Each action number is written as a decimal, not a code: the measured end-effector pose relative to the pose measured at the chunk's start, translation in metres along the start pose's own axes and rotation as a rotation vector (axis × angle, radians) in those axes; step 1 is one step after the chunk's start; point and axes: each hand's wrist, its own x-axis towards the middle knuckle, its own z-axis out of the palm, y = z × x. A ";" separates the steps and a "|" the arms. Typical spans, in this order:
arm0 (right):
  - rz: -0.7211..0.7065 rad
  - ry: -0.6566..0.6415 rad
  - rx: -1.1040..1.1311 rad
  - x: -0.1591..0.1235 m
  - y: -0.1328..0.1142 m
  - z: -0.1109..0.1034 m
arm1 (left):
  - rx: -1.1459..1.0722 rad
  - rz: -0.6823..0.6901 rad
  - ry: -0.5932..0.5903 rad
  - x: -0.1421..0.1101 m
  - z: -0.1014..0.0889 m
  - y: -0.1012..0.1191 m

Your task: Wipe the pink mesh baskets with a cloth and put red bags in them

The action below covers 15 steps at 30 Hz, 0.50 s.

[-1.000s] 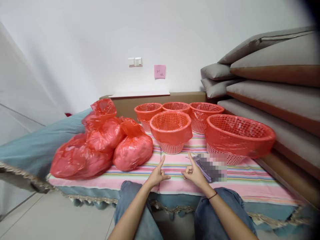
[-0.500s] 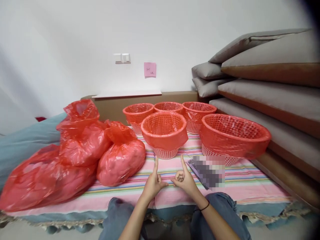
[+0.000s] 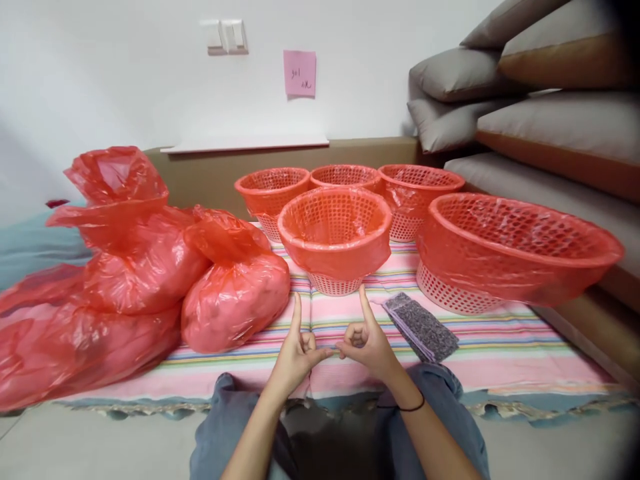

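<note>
My left hand (image 3: 299, 347) is held up over the striped cloth (image 3: 320, 370), index finger and thumb stretched out, the other fingers curled, holding nothing. My right hand (image 3: 367, 340) mirrors it, with a dark band on the wrist. The two thumb tips meet or nearly meet. Just beyond them stands a red plastic basket (image 3: 335, 260) lined with a clear red bag. A folded grey cloth (image 3: 423, 328) with a lilac edge lies right of my right hand. Left of my left hand sits a tied red plastic bag (image 3: 235, 300) filled with pinkish contents.
More red bag-lined baskets stand at the back left (image 3: 273, 200), back middle (image 3: 345, 175), back right (image 3: 413, 207) and far right (image 3: 500, 267). Filled red bags (image 3: 145, 260) are heaped at left. Stacked grey cushions (image 3: 565, 127) rise at right. A pink note (image 3: 300, 73) sticks to the wall.
The view has tipped down and come closer, so the baskets and bags look larger and higher. My hands keep the same pose, with thumb tips nearer each other.
</note>
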 end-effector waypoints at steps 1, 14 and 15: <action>0.010 -0.005 0.018 -0.001 -0.001 -0.002 | 0.003 0.003 0.000 0.000 0.001 0.000; 0.007 -0.011 -0.024 -0.005 0.001 -0.009 | -0.046 -0.030 -0.053 -0.001 0.015 0.006; 0.005 -0.009 -0.030 -0.005 0.001 -0.010 | -0.043 -0.029 -0.056 -0.001 0.015 0.005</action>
